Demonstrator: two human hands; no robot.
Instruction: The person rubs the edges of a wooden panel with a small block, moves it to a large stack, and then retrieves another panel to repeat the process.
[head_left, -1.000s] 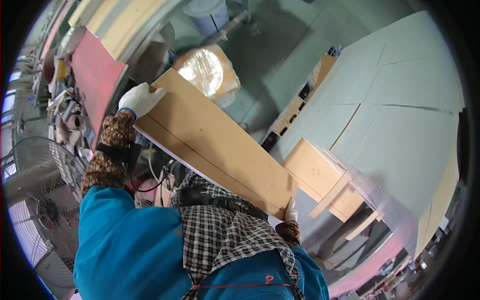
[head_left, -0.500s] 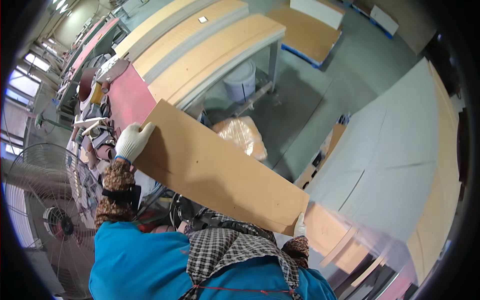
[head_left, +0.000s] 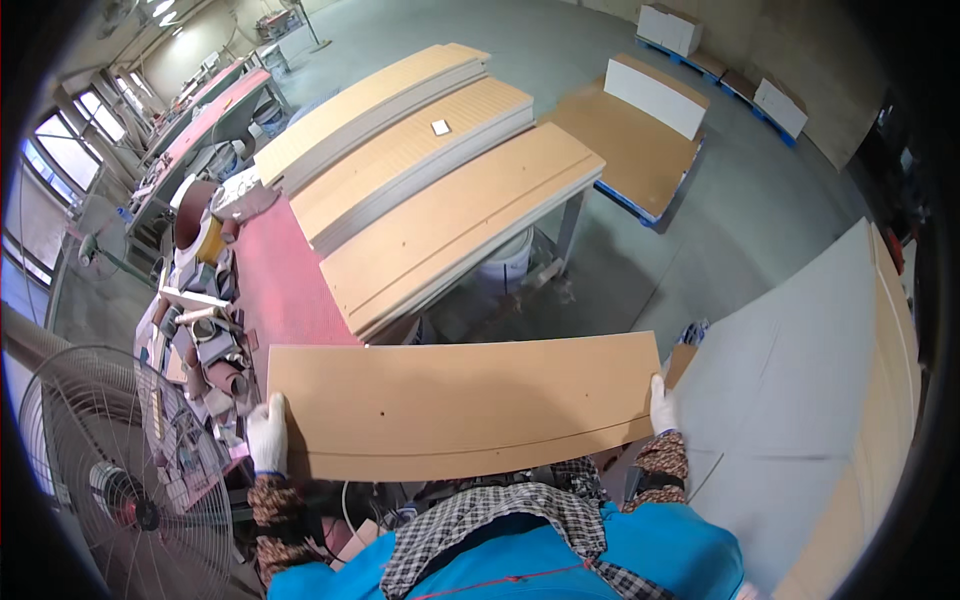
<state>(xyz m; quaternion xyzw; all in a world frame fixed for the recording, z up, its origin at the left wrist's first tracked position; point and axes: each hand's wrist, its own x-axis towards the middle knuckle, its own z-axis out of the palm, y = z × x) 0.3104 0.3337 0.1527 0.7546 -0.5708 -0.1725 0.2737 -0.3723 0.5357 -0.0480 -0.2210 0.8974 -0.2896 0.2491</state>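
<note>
A long tan wooden board (head_left: 460, 405) spans the space in front of my body, roughly level from left to right. Its face shows a small dark hole and a groove along the near edge. My left hand (head_left: 268, 436), in a white knit glove, grips the left end, thumb on the face. At the right end my right hand (head_left: 662, 404), gloved likewise, is closed around the edge. The fingers of both hands are partly hidden behind the board. Beyond it, stacks of similar boards (head_left: 465, 215) lie on a red-topped workbench (head_left: 300, 270).
Rolls and sanding scraps (head_left: 215, 350) clutter the bench's left side. A caged fan (head_left: 130, 500) stands at lower left. Large grey panels (head_left: 790, 390) lean at right. Under the bench is a white bucket (head_left: 505, 262). A blue-edged pallet (head_left: 640, 150) lies on the floor beyond.
The board has swung from a steep slant to nearly level, its right end rising and its left end dropping. Both hands have stayed on its ends. My view has turned toward the bench.
</note>
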